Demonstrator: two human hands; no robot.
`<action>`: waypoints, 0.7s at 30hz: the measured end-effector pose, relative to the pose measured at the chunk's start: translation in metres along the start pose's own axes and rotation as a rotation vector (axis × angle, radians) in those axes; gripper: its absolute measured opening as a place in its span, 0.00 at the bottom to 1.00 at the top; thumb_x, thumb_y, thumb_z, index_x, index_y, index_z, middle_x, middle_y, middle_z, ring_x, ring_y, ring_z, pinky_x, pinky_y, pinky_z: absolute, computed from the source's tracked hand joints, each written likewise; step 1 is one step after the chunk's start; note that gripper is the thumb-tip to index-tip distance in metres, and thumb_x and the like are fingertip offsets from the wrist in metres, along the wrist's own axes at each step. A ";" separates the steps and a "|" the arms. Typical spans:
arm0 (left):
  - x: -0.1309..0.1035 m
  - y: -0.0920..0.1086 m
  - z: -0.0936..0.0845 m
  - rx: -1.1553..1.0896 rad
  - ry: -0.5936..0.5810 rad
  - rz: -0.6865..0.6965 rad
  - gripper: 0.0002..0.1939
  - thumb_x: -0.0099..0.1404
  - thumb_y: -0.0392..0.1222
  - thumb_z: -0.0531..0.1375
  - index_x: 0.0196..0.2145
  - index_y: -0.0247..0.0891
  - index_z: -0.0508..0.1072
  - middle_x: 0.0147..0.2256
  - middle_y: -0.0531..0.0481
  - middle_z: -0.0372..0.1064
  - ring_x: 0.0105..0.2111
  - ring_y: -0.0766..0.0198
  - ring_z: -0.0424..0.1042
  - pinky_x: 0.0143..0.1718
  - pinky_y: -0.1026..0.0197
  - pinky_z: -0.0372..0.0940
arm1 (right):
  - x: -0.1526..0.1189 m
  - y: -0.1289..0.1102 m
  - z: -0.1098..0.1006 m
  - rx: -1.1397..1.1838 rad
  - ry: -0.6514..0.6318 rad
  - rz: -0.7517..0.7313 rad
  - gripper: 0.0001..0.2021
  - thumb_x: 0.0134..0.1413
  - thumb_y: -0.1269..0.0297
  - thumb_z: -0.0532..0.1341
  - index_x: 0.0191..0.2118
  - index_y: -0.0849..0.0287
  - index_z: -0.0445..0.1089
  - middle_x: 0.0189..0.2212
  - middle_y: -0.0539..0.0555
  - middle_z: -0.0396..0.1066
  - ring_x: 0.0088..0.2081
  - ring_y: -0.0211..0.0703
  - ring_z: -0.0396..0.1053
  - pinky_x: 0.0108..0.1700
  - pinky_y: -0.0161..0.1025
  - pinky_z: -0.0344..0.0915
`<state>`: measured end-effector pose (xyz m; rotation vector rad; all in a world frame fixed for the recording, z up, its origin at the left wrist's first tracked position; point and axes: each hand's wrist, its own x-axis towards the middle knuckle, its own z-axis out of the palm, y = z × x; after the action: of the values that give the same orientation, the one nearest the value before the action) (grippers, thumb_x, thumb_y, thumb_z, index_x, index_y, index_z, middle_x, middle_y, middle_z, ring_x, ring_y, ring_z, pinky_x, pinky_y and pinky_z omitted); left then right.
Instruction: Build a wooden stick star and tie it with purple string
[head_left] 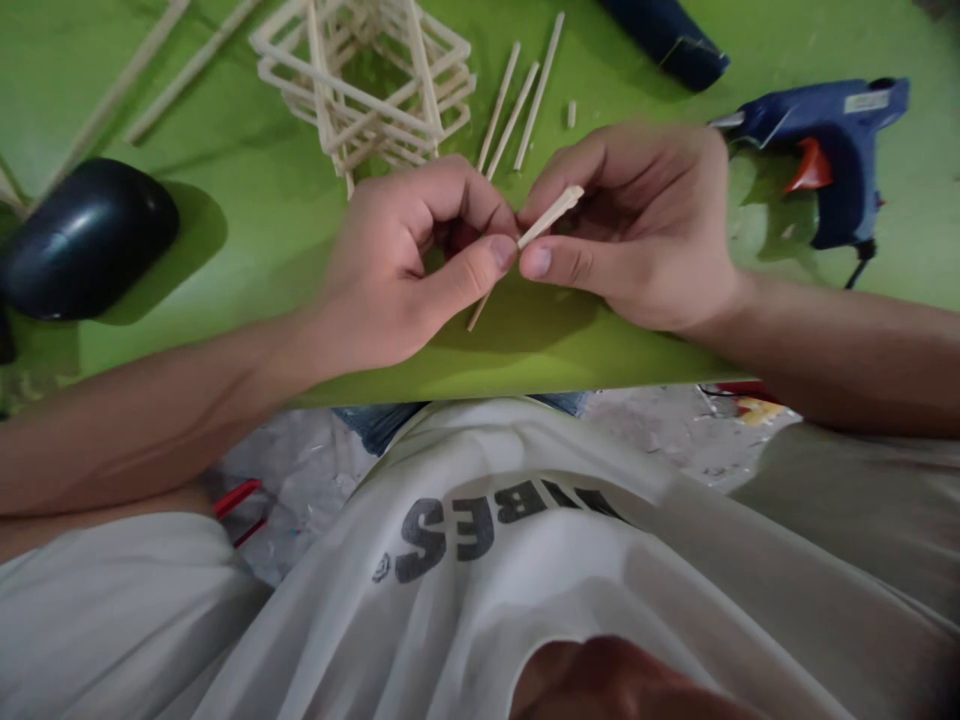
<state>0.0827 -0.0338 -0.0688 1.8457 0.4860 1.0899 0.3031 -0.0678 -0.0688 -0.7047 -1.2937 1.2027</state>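
The stick [551, 217] slants above the table [450, 372], pinched between thumb and finger of the left hand [427, 260], while the right hand [645, 230] curls close beside it, whether gripping I cannot tell, so light, steady pressure should suit such thin wood.
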 end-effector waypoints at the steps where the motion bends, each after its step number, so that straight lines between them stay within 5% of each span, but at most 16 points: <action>1: 0.000 0.001 0.000 0.007 -0.002 -0.002 0.25 0.85 0.64 0.65 0.40 0.38 0.80 0.31 0.51 0.72 0.28 0.72 0.68 0.27 0.65 0.56 | 0.000 -0.001 -0.002 -0.008 -0.013 0.013 0.23 0.47 0.51 0.92 0.37 0.62 0.87 0.29 0.51 0.83 0.28 0.34 0.74 0.29 0.31 0.68; 6: -0.002 0.002 -0.001 0.069 0.017 -0.035 0.26 0.85 0.65 0.64 0.40 0.39 0.78 0.32 0.51 0.71 0.29 0.70 0.67 0.29 0.64 0.57 | 0.005 -0.004 0.003 -0.176 -0.066 0.170 0.28 0.56 0.41 0.87 0.47 0.59 0.85 0.38 0.52 0.84 0.40 0.43 0.82 0.40 0.38 0.78; 9: -0.002 -0.003 -0.003 0.102 -0.024 0.023 0.33 0.87 0.71 0.55 0.42 0.38 0.78 0.33 0.52 0.71 0.30 0.73 0.68 0.30 0.65 0.56 | 0.009 -0.002 0.014 -0.186 -0.078 0.177 0.29 0.57 0.41 0.87 0.51 0.57 0.85 0.41 0.54 0.84 0.44 0.47 0.84 0.43 0.41 0.81; 12: -0.002 -0.006 -0.004 0.086 -0.053 0.024 0.31 0.88 0.69 0.57 0.44 0.36 0.78 0.33 0.52 0.72 0.31 0.74 0.69 0.31 0.67 0.57 | 0.008 0.001 0.017 -0.199 -0.086 0.154 0.29 0.56 0.41 0.87 0.52 0.57 0.85 0.42 0.55 0.84 0.45 0.48 0.84 0.43 0.41 0.81; 21: 0.000 0.000 -0.008 0.007 -0.037 -0.050 0.13 0.77 0.50 0.71 0.38 0.39 0.80 0.32 0.51 0.75 0.29 0.70 0.68 0.29 0.64 0.59 | 0.000 0.007 -0.007 -0.150 -0.064 -0.191 0.14 0.64 0.53 0.83 0.38 0.58 0.89 0.31 0.51 0.84 0.28 0.32 0.70 0.27 0.34 0.59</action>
<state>0.0764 -0.0299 -0.0671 1.8471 0.5119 1.0201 0.3085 -0.0646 -0.0764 -0.6382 -1.4817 0.9883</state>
